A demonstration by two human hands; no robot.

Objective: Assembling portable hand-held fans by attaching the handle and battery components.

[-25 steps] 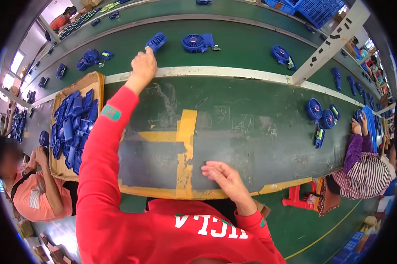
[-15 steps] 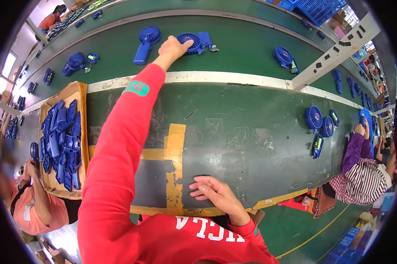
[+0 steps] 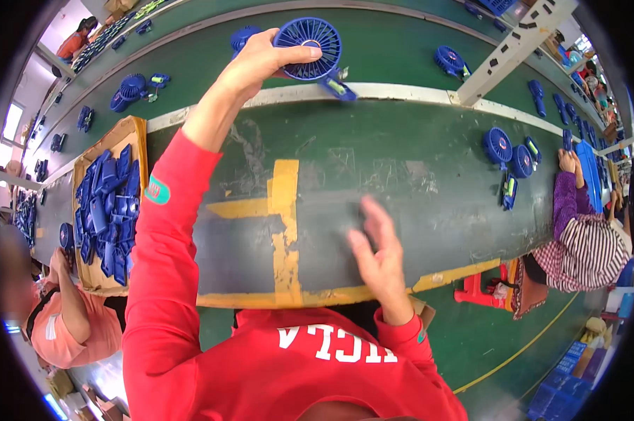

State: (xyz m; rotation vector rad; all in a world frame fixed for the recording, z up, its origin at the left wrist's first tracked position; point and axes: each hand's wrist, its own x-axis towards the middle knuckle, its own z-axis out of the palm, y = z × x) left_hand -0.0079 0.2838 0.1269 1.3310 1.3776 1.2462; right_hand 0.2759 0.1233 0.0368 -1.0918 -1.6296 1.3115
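Observation:
My left hand (image 3: 255, 62) grips a blue handheld fan (image 3: 324, 31) by its round slatted head, thumb across the front. A small blue piece with a yellow-green part (image 3: 339, 88) hangs below the head, over the white rail (image 3: 394, 92). Partly hidden behind that hand, a second blue fan (image 3: 243, 36) lies on the green belt. Over the dark worktop (image 3: 345, 245), my right hand (image 3: 381, 259) is open, thumb and fingers apart, slightly blurred and holding nothing.
A cardboard tray of blue casings (image 3: 110, 210) stands left, beside a co-worker in pink (image 3: 75, 323). Blue fans (image 3: 508, 154) rest on the worktop at right, near a co-worker in purple sleeves (image 3: 566, 203). A white post (image 3: 506, 59) rises from the rail.
My left hand has taken the fan off the belt and drawn it nearer, above the rail. My right hand has moved right and forward, its fingers spreading.

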